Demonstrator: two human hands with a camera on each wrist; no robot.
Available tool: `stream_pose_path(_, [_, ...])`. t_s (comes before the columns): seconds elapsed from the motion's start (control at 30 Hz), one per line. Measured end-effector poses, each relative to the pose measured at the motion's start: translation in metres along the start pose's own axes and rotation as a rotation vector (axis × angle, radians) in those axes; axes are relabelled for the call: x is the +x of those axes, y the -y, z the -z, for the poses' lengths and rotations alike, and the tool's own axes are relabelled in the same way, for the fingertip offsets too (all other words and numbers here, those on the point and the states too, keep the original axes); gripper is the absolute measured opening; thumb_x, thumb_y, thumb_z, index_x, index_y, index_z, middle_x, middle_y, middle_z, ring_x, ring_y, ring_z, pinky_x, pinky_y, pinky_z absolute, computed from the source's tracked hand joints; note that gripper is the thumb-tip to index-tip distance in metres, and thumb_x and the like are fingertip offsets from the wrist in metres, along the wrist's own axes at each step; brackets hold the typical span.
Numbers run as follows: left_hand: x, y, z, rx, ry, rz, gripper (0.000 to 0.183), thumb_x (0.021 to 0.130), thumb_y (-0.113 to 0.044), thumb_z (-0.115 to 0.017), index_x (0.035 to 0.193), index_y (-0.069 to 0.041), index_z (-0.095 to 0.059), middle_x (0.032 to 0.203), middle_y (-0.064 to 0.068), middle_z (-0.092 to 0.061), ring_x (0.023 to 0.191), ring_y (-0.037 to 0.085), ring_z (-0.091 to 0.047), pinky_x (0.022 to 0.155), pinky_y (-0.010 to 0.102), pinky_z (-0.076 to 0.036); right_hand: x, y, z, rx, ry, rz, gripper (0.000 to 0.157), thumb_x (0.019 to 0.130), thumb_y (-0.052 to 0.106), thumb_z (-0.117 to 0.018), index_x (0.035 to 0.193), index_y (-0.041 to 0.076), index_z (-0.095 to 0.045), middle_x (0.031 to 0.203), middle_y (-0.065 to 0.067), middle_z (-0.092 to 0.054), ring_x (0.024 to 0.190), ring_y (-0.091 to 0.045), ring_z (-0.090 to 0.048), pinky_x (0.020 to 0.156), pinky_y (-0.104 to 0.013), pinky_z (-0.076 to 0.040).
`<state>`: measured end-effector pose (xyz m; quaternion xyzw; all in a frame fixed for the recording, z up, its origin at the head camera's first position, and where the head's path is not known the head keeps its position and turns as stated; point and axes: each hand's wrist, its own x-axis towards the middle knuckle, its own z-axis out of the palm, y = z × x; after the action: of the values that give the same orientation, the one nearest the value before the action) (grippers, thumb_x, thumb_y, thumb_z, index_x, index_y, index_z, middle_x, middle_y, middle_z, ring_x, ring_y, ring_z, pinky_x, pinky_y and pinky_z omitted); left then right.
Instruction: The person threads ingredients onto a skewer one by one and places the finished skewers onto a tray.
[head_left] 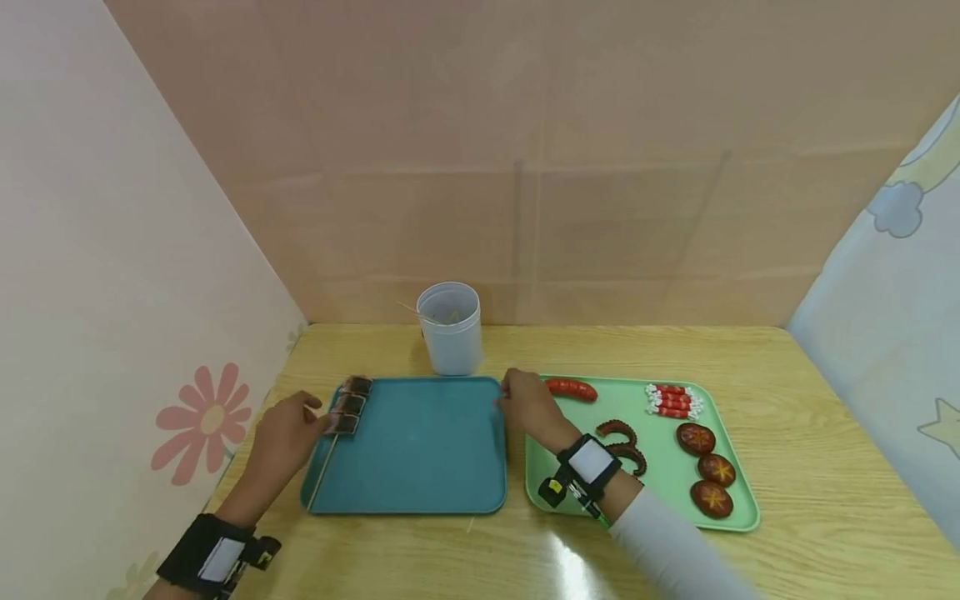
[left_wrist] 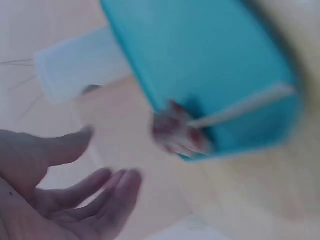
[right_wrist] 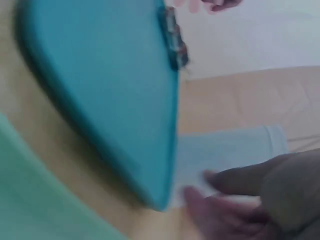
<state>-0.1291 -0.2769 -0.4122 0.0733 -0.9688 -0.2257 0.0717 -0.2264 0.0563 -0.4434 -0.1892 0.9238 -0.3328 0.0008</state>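
Note:
A skewer point(head_left: 349, 406) of several dark brown, squarish pieces lies along the left edge of the blue tray point(head_left: 427, 450), its thin stick pointing toward the front. Beside it is my left hand point(head_left: 281, 437). The left wrist view shows thumb and fingers point(left_wrist: 125, 185) apart, nothing between them, and a gap to the skewer. My right hand point(head_left: 532, 408) hovers between the blue tray's right edge and the green tray point(head_left: 663, 492). In the right wrist view its fingertips point(right_wrist: 195, 200) are blurred and hold nothing visible.
Behind the blue tray stands a white tub point(head_left: 453, 342) with thin sticks inside. The green tray carries a red sausage point(head_left: 572, 389), curled tentacle pieces point(head_left: 628, 457), red-and-white rolls point(head_left: 672, 403) and brown scored mushroom caps point(head_left: 711, 499). Walls enclose the wooden table at the back and sides.

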Motion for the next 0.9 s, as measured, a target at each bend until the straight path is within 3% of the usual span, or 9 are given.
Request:
stream_pose_path(0.03, [0.004, -0.008, 0.0, -0.032, -0.04, -0.02, 0.042, 0.09, -0.025, -0.066, 0.114, 0.009, -0.06, 0.087, 0.021, -0.065, 0.067, 0.026, -0.06, 0.055, 0.039, -0.05, 0.006, 0.002, 0.005, 0.018, -0.034, 0.025, 0.009, 0.087, 0.009, -0.067, 0.083, 0.001, -0.063, 0.074, -0.003, -0.058, 0.067, -0.016, -0.055, 0.059, -0.027, -0.048])
stream_pose_path(0.1, [0.014, -0.025, -0.002, -0.115, -0.081, -0.059, 0.048, 0.092, -0.027, -0.064, 0.124, 0.008, -0.056, 0.098, 0.024, -0.064, 0.079, 0.032, -0.063, 0.063, 0.044, -0.052, 0.018, 0.01, 0.016, 0.076, -0.108, 0.099, 0.019, 0.089, 0.015, -0.068, 0.101, 0.001, -0.066, 0.09, -0.006, -0.066, 0.081, -0.018, -0.061, 0.07, -0.031, -0.053])
stream_pose_path(0.2, [0.026, -0.053, -0.011, -0.242, -0.036, -0.049, 0.059, 0.091, -0.034, -0.064, 0.134, 0.004, -0.049, 0.111, 0.026, -0.063, 0.099, 0.038, -0.062, 0.078, 0.05, -0.052, 0.039, 0.021, 0.029, 0.096, -0.183, 0.246, 0.03, 0.09, 0.019, -0.067, 0.115, 0.003, -0.067, 0.11, -0.008, -0.066, 0.098, -0.021, -0.061, 0.085, -0.035, -0.053])
stream_pose_path(0.33, [0.046, -0.086, -0.031, -0.368, 0.043, 0.011, 0.076, 0.087, -0.039, -0.069, 0.143, 0.001, -0.038, 0.128, 0.027, -0.057, 0.117, 0.041, -0.055, 0.091, 0.053, -0.048, 0.062, 0.029, 0.04, 0.021, -0.206, 0.399, 0.039, 0.087, 0.021, -0.069, 0.123, 0.007, -0.065, 0.125, -0.008, -0.062, 0.117, -0.023, -0.056, 0.098, -0.038, -0.046])
stream_pose_path(0.53, [0.084, -0.115, -0.07, -0.542, -0.038, -0.03, 0.097, 0.076, -0.032, -0.08, 0.149, 0.004, -0.027, 0.145, 0.029, -0.04, 0.131, 0.043, -0.041, 0.099, 0.055, -0.042, 0.094, 0.021, 0.037, 0.005, -0.143, 0.491, 0.038, 0.084, 0.021, -0.072, 0.118, 0.006, -0.069, 0.118, -0.006, -0.067, 0.112, -0.02, -0.059, 0.096, -0.033, -0.047])
stream_pose_path(0.67, [0.103, -0.123, -0.091, -0.644, -0.109, -0.079, 0.1, 0.068, -0.023, -0.086, 0.148, 0.002, -0.032, 0.143, 0.024, -0.044, 0.129, 0.04, -0.043, 0.102, 0.052, -0.04, 0.105, 0.017, 0.029, 0.018, -0.129, 0.612, 0.026, 0.085, 0.017, -0.071, 0.108, 0.006, -0.073, 0.106, -0.004, -0.071, 0.1, -0.017, -0.064, 0.088, -0.029, -0.05])
stream_pose_path(0.77, [0.111, -0.127, -0.101, -0.68, -0.124, -0.064, 0.097, 0.065, -0.019, -0.088, 0.144, 0.001, -0.036, 0.138, 0.021, -0.05, 0.125, 0.036, -0.049, 0.101, 0.049, -0.042, 0.105, 0.016, 0.025, 0.001, -0.149, 0.685, 0.015, 0.085, 0.011, -0.07, 0.099, 0.006, -0.074, 0.097, -0.002, -0.072, 0.091, -0.015, -0.065, 0.082, -0.025, -0.051])
stream_pose_path(0.9, [0.116, -0.13, -0.107, -0.664, -0.132, -0.001, 0.088, 0.066, -0.021, -0.087, 0.138, 0.001, -0.042, 0.134, 0.021, -0.054, 0.122, 0.035, -0.052, 0.098, 0.046, -0.045, 0.102, 0.016, 0.025, -0.023, -0.147, 0.692, 0.013, 0.088, 0.007, -0.066, 0.099, 0.005, -0.073, 0.097, -0.003, -0.071, 0.092, -0.015, -0.066, 0.084, -0.021, -0.05])
